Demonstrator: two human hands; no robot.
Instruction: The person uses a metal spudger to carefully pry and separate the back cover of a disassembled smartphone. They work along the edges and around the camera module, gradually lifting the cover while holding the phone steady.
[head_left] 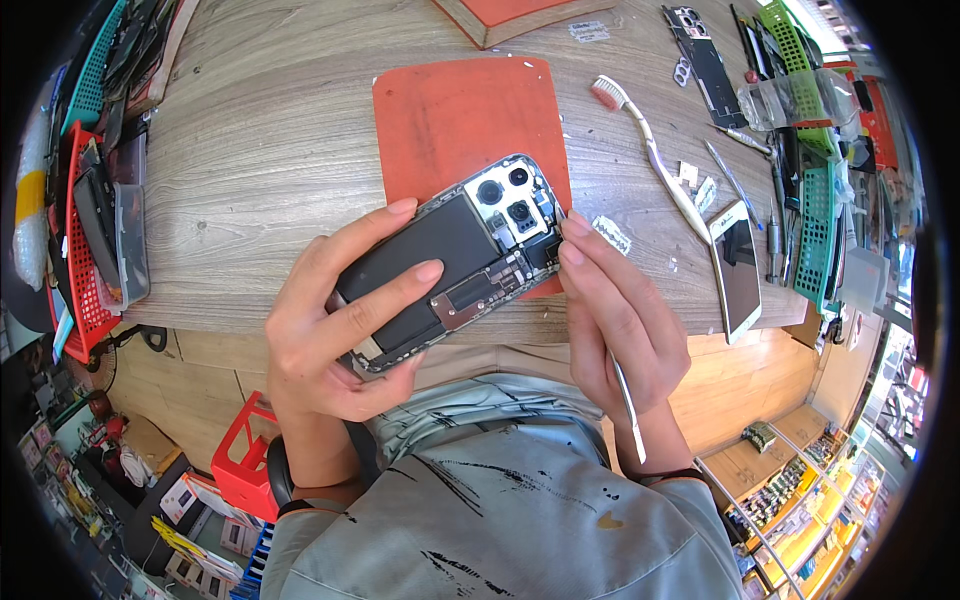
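Note:
An opened smartphone [457, 265], its back panel off and camera block, battery and inner boards showing, is tilted over the lower part of an orange mat [467, 113]. My left hand [342, 318] grips it by the battery end, two fingers lying across it. My right hand [625, 330] is closed on a thin metal tool [630, 405], fingertips at the upper right corner beside the cameras; the tool's flat end hangs below the hand. A small blade [610, 233] lies just right of that corner.
A toothbrush [655, 165], a white phone [738, 275] and a dark back panel [706, 70] lie to the right, near green baskets [815, 230]. A red basket [90, 280] of parts stands at left, an orange-topped block [520, 15] at the back. A red crate [240, 455] sits below the table.

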